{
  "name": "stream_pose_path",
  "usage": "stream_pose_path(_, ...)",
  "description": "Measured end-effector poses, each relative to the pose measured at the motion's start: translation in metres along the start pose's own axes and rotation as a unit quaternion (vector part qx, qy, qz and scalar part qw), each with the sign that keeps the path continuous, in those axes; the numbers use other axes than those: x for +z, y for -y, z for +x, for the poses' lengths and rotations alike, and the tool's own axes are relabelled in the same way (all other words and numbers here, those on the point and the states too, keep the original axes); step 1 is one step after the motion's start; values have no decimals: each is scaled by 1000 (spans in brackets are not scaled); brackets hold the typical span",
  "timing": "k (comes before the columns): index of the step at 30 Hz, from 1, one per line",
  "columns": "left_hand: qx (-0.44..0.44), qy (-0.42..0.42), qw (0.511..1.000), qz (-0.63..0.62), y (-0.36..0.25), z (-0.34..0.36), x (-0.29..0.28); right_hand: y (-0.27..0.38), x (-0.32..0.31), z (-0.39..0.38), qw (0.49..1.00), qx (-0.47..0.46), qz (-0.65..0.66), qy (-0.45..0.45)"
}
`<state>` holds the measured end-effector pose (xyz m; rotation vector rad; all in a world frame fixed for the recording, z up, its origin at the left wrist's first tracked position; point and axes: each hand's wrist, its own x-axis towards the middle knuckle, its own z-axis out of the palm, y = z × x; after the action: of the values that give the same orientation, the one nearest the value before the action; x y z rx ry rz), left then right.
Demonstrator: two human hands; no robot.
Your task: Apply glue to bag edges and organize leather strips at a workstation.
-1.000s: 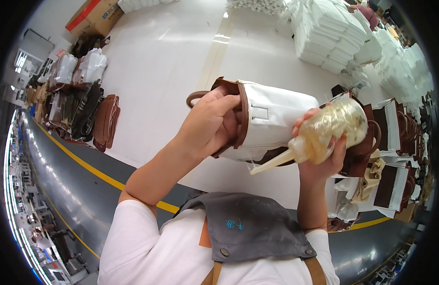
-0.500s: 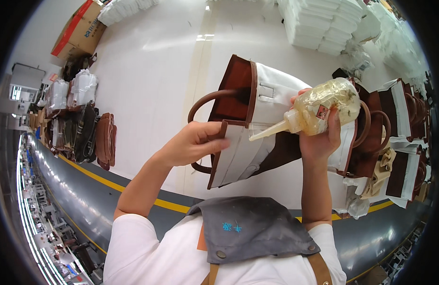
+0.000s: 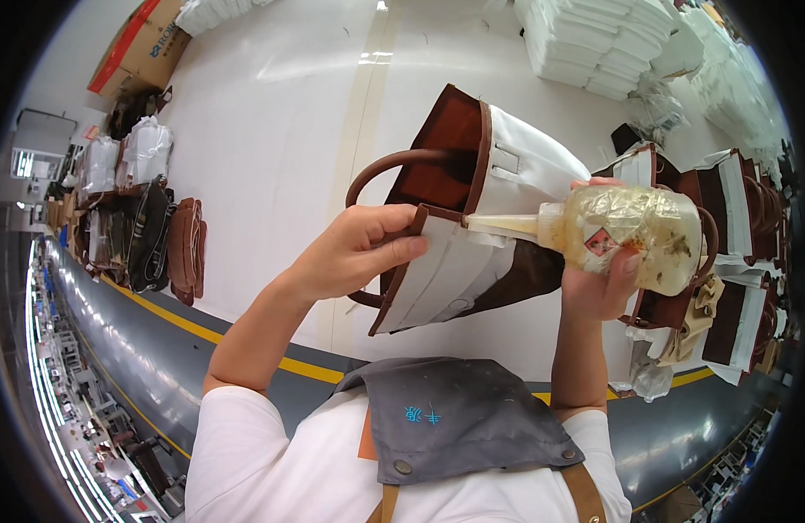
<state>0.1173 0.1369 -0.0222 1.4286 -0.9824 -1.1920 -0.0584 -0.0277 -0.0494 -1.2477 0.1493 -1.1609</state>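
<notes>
Head view: the left hand (image 3: 359, 253) pinches the brown-trimmed top edge of a white and brown handbag (image 3: 481, 227), fingers closed on the edge flap and holding the bag tilted up above the white surface (image 3: 280, 131). The right hand (image 3: 598, 283) is wrapped tight round a yellowish squeeze bottle (image 3: 633, 228), laid nearly level, with its long nozzle tip touching the bag's edge just beside the left fingers. By the look of it, this is the gluing step: the nozzle sits at the seam between the brown trim and the white panel. The next move probably calls for a gentle squeeze and a steady draw along the edge, keeping the flap open and the bead thin so it does not smear the white panel.

The bottle carries a small diamond-shaped red and white label on its side. At the far left corner lies a cardboard box (image 3: 141, 48) with a red band. Stacks of white folded packages (image 3: 603, 39) sit at the far right. More white and brown bags (image 3: 725, 253) stand to the right, and dark brown bags (image 3: 172, 244) lie on the left edge.
</notes>
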Motion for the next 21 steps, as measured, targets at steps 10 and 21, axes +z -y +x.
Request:
stream_pose_path(10, -5, -8, 1000, -4, -6, 3, 3, 1, 12, -7, 999, -43, -16, -21)
stream_pose_path(21, -3, -6, 1000, 16, -9, 4, 6, 6, 26, -2, 990, -125, -56, 28)
